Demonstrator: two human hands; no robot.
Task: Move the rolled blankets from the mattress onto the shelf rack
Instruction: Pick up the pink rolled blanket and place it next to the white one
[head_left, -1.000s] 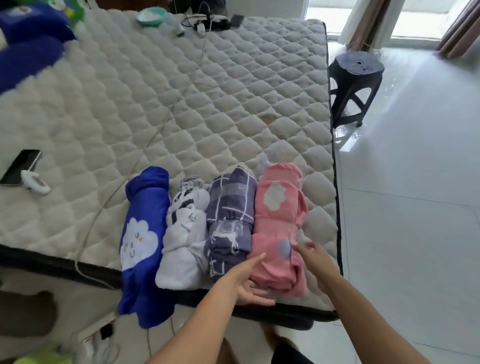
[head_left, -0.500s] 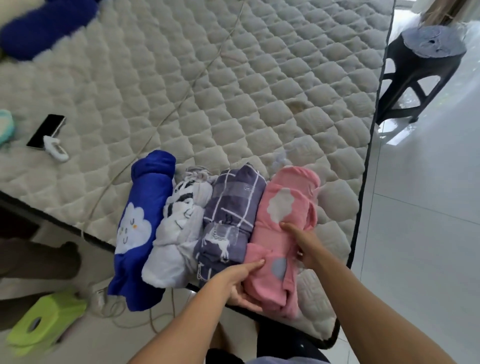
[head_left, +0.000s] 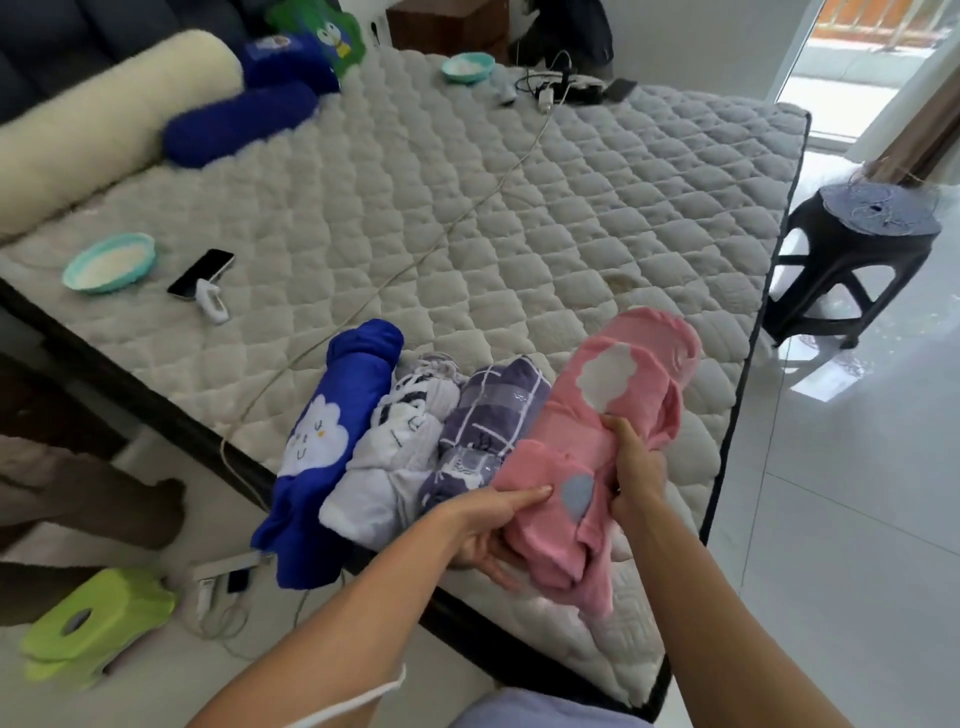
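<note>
Several rolled blankets lie side by side at the near edge of the quilted mattress (head_left: 519, 208): a blue one with a cloud face (head_left: 332, 441), a white one with black stripes (head_left: 400, 457), a purple checked one (head_left: 488, 431) and a pink one (head_left: 613, 415). The pink roll is tilted, its far end raised off the mattress. My left hand (head_left: 493, 530) grips its near end from the left and underneath. My right hand (head_left: 634, 478) clasps its right side. The shelf rack is not in view.
A black stool (head_left: 852, 260) stands on the tiled floor right of the mattress. A phone (head_left: 200, 273), a teal bowl (head_left: 109, 262), a cable, and cream and blue bolsters lie on the mattress. A green step stool (head_left: 93, 623) and a power strip (head_left: 223, 577) sit on the floor at left.
Both hands closed around the pink roll and lifted it, so its far end has come up off the mattress. The other rolls stayed put. My view swung left and up.
</note>
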